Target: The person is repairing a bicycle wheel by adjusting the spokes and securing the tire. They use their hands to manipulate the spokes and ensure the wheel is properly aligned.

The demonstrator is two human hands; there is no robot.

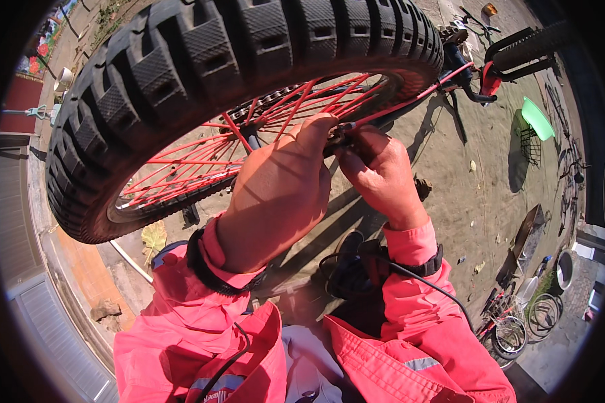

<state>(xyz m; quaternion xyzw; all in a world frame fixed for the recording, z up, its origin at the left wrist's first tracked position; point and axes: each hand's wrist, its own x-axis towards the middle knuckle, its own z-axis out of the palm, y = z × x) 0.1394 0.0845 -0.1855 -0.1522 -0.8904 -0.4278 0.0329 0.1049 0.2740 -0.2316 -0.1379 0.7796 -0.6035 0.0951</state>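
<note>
A bicycle wheel with a thick black knobbly tyre point(128, 87) and red spokes point(188, 158) fills the upper middle. Just right of the hub, my left hand point(279, 185) has its fingers closed at a small dark metal fitting point(343, 129), where a red cable or tube point(410, 99) ends. My right hand point(380, 174) pinches at that fitting from the right, thumb bent inward. Both sets of fingertips are largely hidden, so exactly what each grips is unclear. Both wrists have black straps over pink sleeves.
A green basin point(538, 117) and black wire basket point(530, 151) sit at the right. Bicycles point(504, 329) and spare tyres point(544, 319) lie lower right on the ground point(484, 195). A dark leg or shoe point(349, 262) is below my hands. A shutter-like grey panel point(33, 316) stands left.
</note>
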